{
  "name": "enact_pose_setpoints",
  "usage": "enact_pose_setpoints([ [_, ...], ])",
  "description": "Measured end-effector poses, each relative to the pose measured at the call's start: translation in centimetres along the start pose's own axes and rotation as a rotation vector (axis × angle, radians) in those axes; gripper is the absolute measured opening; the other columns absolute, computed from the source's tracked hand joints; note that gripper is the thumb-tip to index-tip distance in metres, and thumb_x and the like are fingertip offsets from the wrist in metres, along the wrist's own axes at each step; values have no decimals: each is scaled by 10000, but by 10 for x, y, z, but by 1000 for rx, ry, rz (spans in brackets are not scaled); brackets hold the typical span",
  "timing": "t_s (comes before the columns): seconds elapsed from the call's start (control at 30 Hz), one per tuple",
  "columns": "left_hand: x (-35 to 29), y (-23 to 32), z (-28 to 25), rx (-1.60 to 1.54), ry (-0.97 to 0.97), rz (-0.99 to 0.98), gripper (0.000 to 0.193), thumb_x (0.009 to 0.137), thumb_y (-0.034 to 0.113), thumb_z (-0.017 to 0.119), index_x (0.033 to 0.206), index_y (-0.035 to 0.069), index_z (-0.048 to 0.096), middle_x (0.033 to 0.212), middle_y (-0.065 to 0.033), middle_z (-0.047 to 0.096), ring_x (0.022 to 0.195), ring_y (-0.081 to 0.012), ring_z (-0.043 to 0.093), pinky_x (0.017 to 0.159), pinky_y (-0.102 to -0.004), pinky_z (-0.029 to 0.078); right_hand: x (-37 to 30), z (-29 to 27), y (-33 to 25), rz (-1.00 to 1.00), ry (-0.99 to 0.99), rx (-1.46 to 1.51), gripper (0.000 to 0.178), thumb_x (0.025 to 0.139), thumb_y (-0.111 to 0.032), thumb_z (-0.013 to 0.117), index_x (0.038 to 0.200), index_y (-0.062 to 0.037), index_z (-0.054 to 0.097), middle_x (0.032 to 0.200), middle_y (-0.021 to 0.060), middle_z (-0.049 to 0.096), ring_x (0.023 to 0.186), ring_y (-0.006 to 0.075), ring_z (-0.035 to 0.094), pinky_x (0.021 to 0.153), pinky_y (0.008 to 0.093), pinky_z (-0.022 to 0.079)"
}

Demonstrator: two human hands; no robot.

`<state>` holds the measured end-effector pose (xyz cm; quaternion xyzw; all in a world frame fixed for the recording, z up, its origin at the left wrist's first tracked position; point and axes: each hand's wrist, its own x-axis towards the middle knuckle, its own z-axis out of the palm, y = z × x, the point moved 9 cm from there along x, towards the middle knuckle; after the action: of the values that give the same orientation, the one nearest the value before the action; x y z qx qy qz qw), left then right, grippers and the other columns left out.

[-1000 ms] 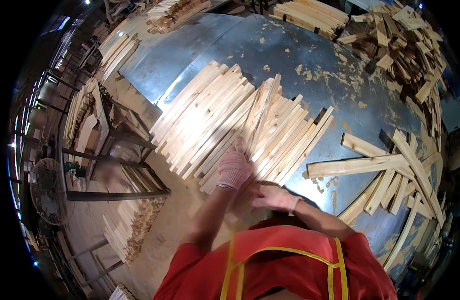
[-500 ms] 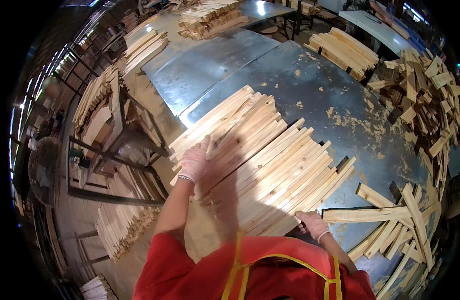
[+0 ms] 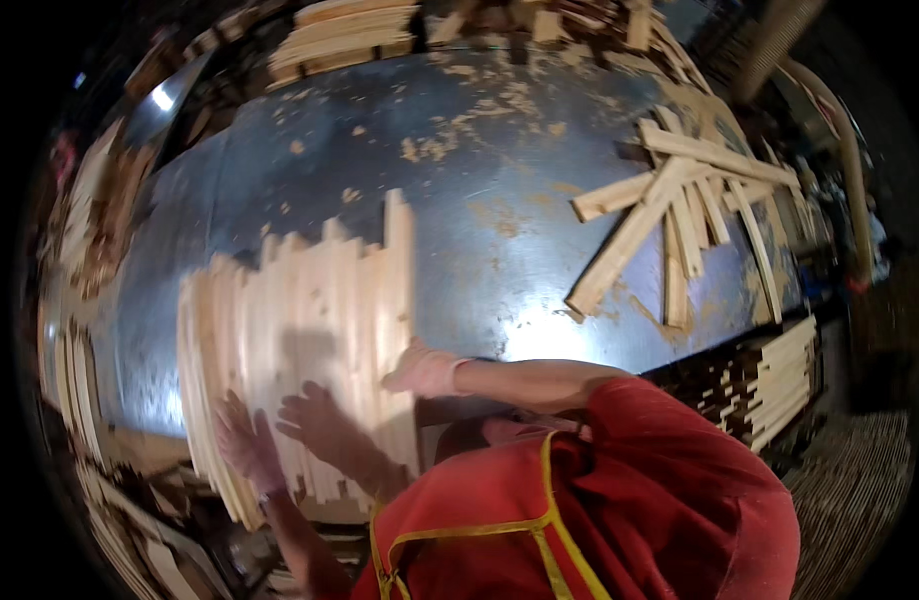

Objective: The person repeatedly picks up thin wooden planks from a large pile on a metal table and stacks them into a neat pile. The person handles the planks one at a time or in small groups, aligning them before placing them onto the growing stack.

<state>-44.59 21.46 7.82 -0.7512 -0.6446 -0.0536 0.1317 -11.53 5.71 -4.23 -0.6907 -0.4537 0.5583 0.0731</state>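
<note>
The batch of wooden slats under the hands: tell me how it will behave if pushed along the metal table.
The wooden slats look stiff and straight, so each should slide without bending. They lie loose side by side with uneven ends, so a push would probably fan them apart. The sheet-metal table looks smooth and shiny; with the left hand and right hand squeezing the sides, they likely glide easily.

Red top, yellow-trimmed; pale gloves

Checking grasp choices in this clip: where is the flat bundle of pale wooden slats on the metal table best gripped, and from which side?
Probably by its two long outer edges, squeezed inward from left and right. The bundle of slats lies flat, slats side by side. The left hand is at the near left edge, the right hand against the right edge.
</note>
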Motion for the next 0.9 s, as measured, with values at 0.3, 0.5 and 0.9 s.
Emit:
enact_pose_setpoints([
  [0.3, -149, 213, 26, -238, -335, 481, 893, 829, 256, 786, 1619, 67, 415, 1645, -192, 422, 1541, -447, 343, 1289, -590, 259, -65, -155, 77, -334, 731, 263, 633, 909, -360, 720, 1380, 34, 567, 1184, 241, 735, 1073, 384, 717, 950, 469, 553],
  [0.5, -150, 222, 4, -154, -127, 615, 635, 906, 128, 644, 1516, 42, 492, 1528, -213, 504, 1436, -428, 462, 1227, -584, 352, -207, -258, 391, 236, 1659, 821, 504, 938, -194, 776, 1349, 33, 592, 1133, 156, 731, 1017, 322, 701, 895, 452, 562],
  [0.9, -176, 299, -58, -1346, -764, 140, 588, 1061, 327, 655, 1545, 10, 547, 1506, -161, 608, 1331, -265, 620, 1132, -363, 469, -131, -154, 215, -852, 87, 2083, 411, 944, -112, 824, 1318, -57, 665, 1185, 110, 754, 1126, 262, 743, 983, 376, 644],
])
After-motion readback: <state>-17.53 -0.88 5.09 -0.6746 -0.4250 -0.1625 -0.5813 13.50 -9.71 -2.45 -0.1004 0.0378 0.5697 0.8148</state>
